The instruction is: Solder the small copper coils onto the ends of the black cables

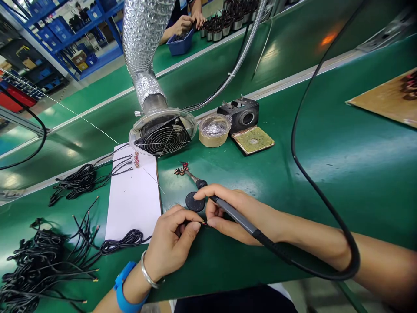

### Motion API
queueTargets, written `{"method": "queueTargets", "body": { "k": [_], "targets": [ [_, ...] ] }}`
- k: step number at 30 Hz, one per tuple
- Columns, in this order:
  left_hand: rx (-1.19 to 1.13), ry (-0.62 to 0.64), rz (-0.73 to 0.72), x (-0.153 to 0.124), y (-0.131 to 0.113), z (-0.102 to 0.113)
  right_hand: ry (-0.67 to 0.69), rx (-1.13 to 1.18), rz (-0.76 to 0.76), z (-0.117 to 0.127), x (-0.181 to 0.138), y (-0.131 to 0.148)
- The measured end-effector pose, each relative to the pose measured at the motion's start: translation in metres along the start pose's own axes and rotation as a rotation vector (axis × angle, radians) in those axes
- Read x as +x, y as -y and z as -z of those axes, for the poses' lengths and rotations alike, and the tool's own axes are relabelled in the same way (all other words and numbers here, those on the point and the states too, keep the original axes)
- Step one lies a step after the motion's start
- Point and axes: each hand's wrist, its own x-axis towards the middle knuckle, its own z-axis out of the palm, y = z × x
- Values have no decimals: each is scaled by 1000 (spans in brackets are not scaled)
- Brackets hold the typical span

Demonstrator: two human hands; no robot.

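Pinched between the thumb and finger of my left hand (pixel 172 239) is the end of a black cable (pixel 128 241), with thin coloured wires sticking out. My right hand (pixel 239 208) grips a soldering iron (pixel 235 214) like a pen, and its thumb and fingers meet at the same wire tips. The iron's tip points away from me, close to a small copper-wound part (pixel 181 169) with red bits. Just beyond my fingers lies a round black disc (pixel 194 201). A white sheet (pixel 133 200) lies left of it, bearing small red parts and cable ends.
A fume extractor (pixel 163 134) on a foil duct stands ahead, beside a tape roll (pixel 214 130) holding shiny scraps and an iron stand (pixel 243 114) with a yellow sponge (pixel 253 140). Black cables (pixel 35 261) pile up left. A co-worker's hands (pixel 189 22) work over a blue bin (pixel 180 44).
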Motion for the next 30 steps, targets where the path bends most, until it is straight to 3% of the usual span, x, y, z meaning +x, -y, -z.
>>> {"method": "queueTargets", "body": {
  "k": [13,30],
  "targets": [
    [-76,41,19,1,3,-1,8,9,-30,-1,0,2],
    [-114,5,30,2,4,-3,5,-22,-50,-2,-2,4]
  ]
}}
